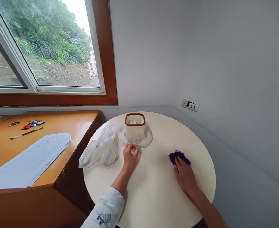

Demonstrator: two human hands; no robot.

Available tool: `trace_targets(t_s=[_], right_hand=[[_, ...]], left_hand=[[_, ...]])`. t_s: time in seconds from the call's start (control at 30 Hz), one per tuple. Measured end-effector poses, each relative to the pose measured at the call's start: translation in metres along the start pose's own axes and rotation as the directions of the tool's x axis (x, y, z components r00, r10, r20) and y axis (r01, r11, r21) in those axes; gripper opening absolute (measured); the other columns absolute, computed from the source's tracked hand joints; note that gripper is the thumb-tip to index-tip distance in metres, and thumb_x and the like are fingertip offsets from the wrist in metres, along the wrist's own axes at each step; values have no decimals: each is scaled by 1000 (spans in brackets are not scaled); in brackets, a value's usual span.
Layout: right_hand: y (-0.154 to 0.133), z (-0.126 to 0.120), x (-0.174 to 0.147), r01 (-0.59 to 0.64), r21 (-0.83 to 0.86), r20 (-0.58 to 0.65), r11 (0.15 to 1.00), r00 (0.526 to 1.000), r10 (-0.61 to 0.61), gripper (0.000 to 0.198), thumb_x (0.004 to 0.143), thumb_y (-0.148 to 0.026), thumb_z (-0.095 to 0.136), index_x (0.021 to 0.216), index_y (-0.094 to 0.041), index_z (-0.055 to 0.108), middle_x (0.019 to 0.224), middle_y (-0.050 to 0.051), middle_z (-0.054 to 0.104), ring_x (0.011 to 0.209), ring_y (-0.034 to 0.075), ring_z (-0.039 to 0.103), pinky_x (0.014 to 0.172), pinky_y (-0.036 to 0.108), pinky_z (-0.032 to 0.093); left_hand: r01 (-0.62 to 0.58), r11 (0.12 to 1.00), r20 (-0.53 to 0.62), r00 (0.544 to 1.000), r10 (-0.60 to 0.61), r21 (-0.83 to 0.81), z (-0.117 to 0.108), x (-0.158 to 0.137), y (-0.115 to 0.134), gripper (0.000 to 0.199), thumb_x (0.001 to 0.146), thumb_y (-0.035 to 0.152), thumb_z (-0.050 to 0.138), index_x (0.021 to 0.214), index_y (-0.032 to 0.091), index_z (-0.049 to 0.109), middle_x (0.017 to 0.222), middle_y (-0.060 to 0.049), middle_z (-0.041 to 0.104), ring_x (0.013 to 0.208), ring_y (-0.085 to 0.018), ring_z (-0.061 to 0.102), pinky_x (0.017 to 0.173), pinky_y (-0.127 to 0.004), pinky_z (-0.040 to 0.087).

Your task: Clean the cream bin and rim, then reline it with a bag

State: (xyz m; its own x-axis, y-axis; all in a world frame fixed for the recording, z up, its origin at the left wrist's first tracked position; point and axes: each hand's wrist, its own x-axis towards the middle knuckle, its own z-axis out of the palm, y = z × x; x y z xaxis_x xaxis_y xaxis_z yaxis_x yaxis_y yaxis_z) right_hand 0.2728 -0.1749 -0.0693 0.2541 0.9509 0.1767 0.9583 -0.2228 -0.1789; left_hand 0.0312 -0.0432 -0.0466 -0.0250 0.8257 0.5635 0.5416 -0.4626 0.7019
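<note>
On the round cream table (pixel 153 196) my right hand (pixel 184 175) presses a dark purple cloth (pixel 179 157) down with its fingertips, right of the middle. A small pale bin (pixel 134 133) with a brown rim stands upright at the far side, with something white inside. Sheer white plastic bags (pixel 99 148) lie crumpled beside it and around its base. My left hand (pixel 130 158) is closed in a pinch at the near edge of the plastic by the bin. Its fingertips appear to grip that edge, though the contact is small in view.
An orange-brown desk (pixel 82 123) stands at the left, bearing papers (pixel 35 161), a pen (pixel 27 133), keys (pixel 34 123) and a black ring-shaped item (pixel 14 123). Grey walls enclose the table behind and at right, with a socket (pixel 193 106). A window (pixel 58 47) is above the desk.
</note>
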Motion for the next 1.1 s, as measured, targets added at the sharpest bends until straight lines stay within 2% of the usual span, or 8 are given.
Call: trace_targets(t_s=[0.13, 0.23, 0.33, 0.4, 0.6, 0.83, 1.0, 1.1], right_hand=[[-48, -13, 2, 219, 200, 110, 955, 963, -244, 49, 86, -18, 28, 129, -10, 49, 132, 11, 49, 122, 22, 43, 104, 38, 32], [-86, -13, 11, 387, 278, 153, 879, 885, -439, 49, 78, -10, 35, 123, -8, 55, 129, 13, 51, 119, 22, 44, 105, 35, 31], [-122, -1, 21, 523, 312, 103, 793, 811, -575, 55, 75, -8, 40, 129, -10, 48, 135, 11, 46, 121, 23, 40, 103, 34, 33], [-142, 9, 29, 562, 287, 78, 776, 794, -603, 54, 76, -10, 41, 130, -9, 45, 135, 13, 44, 120, 25, 39, 102, 38, 33], [-176, 30, 50, 529, 289, -36, 798, 839, -543, 49, 81, -18, 44, 130, -15, 46, 130, 11, 48, 112, 27, 43, 96, 44, 35], [-148, 13, 36, 558, 374, -127, 740, 822, -555, 45, 84, -18, 42, 128, -19, 46, 127, 8, 49, 115, 20, 42, 98, 36, 33], [-95, -3, 21, 516, 326, -84, 792, 850, -520, 46, 85, -16, 37, 130, -20, 44, 131, 7, 47, 121, 19, 38, 101, 36, 30], [-58, -6, 17, 461, 271, -50, 845, 884, -466, 45, 85, -16, 35, 129, -20, 46, 132, 8, 47, 124, 20, 38, 102, 38, 29]], left_hand=[[20, 999, -58, 998, -22, -28, -7, 3, 2, 6, 75, 18, 50, 69, 19, 48, 75, -1, 53, 72, -16, 52, 69, -29, 42], [33, 998, -99, 994, -37, -45, -12, 5, 2, 9, 78, 22, 50, 69, 20, 48, 74, -1, 51, 74, -17, 52, 70, -29, 43], [50, 997, -126, 990, -56, -55, -15, 7, 0, 11, 81, 25, 48, 72, 20, 51, 76, -1, 52, 75, -17, 53, 71, -29, 44], [64, 996, -138, 988, -71, -55, -17, 7, -3, 13, 82, 25, 45, 75, 20, 54, 79, -2, 53, 77, -17, 54, 72, -29, 44], [89, 996, -165, 982, -93, -29, -23, 6, -7, 18, 85, 24, 39, 80, 19, 56, 83, -3, 55, 81, -18, 55, 76, -31, 43], [57, 998, -100, 993, -56, 2, -21, -2, -3, 18, 86, 26, 37, 83, 20, 54, 84, -4, 55, 80, -18, 55, 75, -32, 43], [3, 1000, 10, 1000, -3, 6, -19, -20, 13, 14, 85, 24, 41, 84, 20, 54, 82, -4, 55, 76, -17, 55, 70, -30, 45], [-57, 998, 130, 990, 53, 21, -21, -37, 27, 13, 86, 21, 39, 84, 20, 52, 81, -4, 54, 75, -17, 54, 67, -28, 45]])
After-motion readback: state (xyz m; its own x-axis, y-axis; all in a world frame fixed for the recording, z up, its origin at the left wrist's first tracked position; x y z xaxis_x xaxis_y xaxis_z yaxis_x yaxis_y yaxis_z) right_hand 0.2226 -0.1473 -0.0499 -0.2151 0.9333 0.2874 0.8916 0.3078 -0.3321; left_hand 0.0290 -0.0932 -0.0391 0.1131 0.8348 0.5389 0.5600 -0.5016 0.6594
